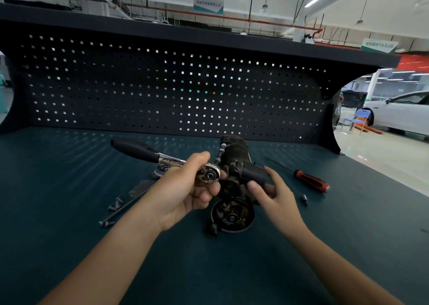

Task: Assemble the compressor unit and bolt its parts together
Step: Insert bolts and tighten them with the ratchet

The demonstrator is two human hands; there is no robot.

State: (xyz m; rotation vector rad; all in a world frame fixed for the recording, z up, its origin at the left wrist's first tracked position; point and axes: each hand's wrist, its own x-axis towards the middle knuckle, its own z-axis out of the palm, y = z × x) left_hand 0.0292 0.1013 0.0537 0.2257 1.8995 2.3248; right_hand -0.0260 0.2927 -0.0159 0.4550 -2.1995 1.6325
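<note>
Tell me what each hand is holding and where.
Left hand grips the ratchet wrench at its head; right hand holds the compressor unit by its black cylindrical stub.

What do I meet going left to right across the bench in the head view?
Loose bolts → ratchet wrench, gripped by the left hand → compressor unit → right hand holding it → red-handled screwdriver.

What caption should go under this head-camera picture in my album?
Left hand grips a ratchet at the compressor while the right hand holds it on the bench.
</note>
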